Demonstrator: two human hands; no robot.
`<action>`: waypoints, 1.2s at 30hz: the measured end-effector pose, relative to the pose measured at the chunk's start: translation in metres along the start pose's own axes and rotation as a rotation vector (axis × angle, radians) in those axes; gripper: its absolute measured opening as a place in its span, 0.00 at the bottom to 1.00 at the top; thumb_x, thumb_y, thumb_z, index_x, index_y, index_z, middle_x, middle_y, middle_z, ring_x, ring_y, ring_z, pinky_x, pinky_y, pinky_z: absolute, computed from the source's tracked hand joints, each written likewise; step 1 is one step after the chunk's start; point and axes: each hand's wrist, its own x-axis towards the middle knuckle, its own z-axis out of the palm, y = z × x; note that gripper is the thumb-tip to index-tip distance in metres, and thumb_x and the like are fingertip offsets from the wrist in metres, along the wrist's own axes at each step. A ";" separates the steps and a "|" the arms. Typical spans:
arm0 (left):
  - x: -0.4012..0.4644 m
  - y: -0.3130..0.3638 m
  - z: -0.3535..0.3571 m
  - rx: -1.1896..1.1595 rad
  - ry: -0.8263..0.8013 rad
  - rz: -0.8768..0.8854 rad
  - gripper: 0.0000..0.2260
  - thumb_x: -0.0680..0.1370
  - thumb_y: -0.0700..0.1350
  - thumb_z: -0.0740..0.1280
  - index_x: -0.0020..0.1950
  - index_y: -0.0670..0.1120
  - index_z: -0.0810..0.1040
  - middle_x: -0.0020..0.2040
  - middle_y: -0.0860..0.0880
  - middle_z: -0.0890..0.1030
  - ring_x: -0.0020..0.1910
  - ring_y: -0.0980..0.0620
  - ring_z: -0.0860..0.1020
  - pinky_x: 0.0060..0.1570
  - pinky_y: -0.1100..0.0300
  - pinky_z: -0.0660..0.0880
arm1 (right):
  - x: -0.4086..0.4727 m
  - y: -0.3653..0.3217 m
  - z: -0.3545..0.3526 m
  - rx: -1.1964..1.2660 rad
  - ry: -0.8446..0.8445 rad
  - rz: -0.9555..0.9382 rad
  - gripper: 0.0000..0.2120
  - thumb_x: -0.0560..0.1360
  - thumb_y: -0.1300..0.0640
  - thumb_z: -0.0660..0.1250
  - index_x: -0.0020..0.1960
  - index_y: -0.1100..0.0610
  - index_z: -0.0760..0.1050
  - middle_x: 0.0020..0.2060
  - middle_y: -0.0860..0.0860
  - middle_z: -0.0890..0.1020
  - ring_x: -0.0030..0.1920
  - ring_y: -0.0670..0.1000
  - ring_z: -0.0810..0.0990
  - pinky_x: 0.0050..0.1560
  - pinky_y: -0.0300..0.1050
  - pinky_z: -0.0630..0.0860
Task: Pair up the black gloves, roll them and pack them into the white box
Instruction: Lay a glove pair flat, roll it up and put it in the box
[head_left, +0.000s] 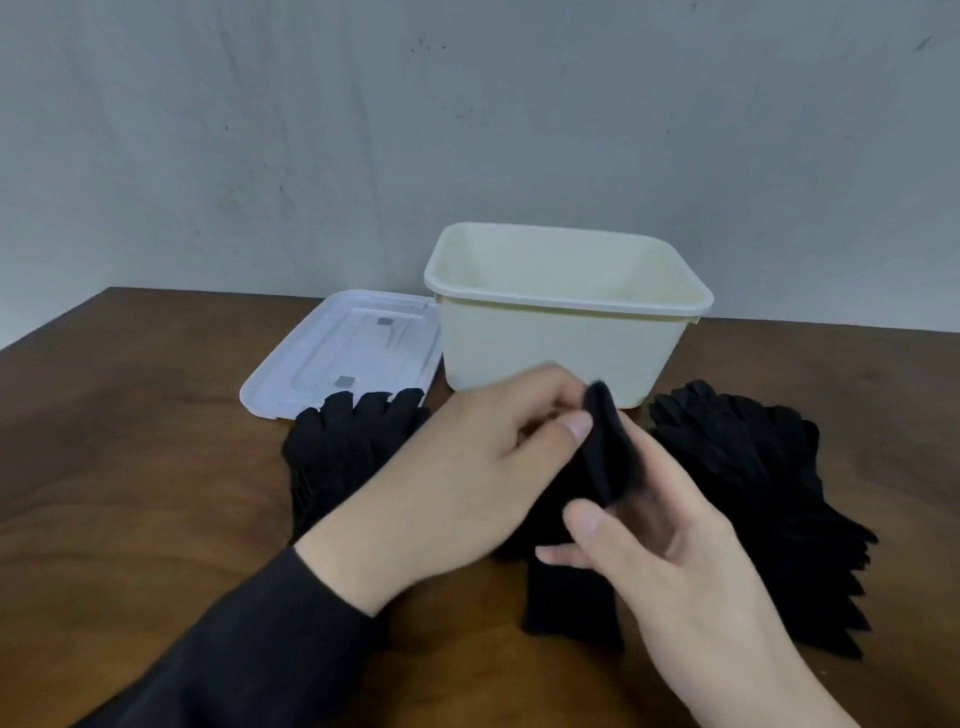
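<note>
Hands meet mid-table: the left hand (467, 467) and right hand (670, 530) both pinch a black fabric glove (605, 452) lifted before the open white plastic box (561, 332) at the brown wooden table's (130, 441) far edge, black glove piles lying left (337, 447) and right (753, 483).

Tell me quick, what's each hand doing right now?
Left hand: pinching the top edge of the black glove.
Right hand: gripping the same black glove from the other side.
</note>
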 end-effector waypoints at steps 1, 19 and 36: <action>-0.002 -0.001 0.001 0.001 -0.039 0.010 0.10 0.83 0.44 0.60 0.57 0.55 0.79 0.50 0.60 0.84 0.51 0.62 0.81 0.53 0.62 0.76 | 0.002 -0.004 0.000 -0.035 0.072 0.005 0.19 0.73 0.53 0.74 0.60 0.36 0.78 0.54 0.39 0.84 0.53 0.45 0.85 0.44 0.43 0.83; -0.008 -0.050 -0.016 0.512 0.102 -0.204 0.08 0.82 0.54 0.59 0.55 0.58 0.77 0.44 0.59 0.81 0.45 0.60 0.78 0.49 0.56 0.79 | 0.080 -0.070 -0.039 -0.732 0.241 -0.207 0.07 0.77 0.58 0.69 0.46 0.46 0.80 0.39 0.46 0.85 0.38 0.45 0.85 0.48 0.47 0.79; -0.015 -0.027 0.016 0.817 -0.437 0.031 0.16 0.84 0.53 0.58 0.72 0.57 0.71 0.65 0.59 0.72 0.61 0.58 0.73 0.63 0.63 0.68 | -0.019 0.067 -0.049 -1.010 -0.313 -0.217 0.16 0.77 0.39 0.62 0.61 0.42 0.79 0.69 0.33 0.71 0.73 0.31 0.60 0.73 0.32 0.60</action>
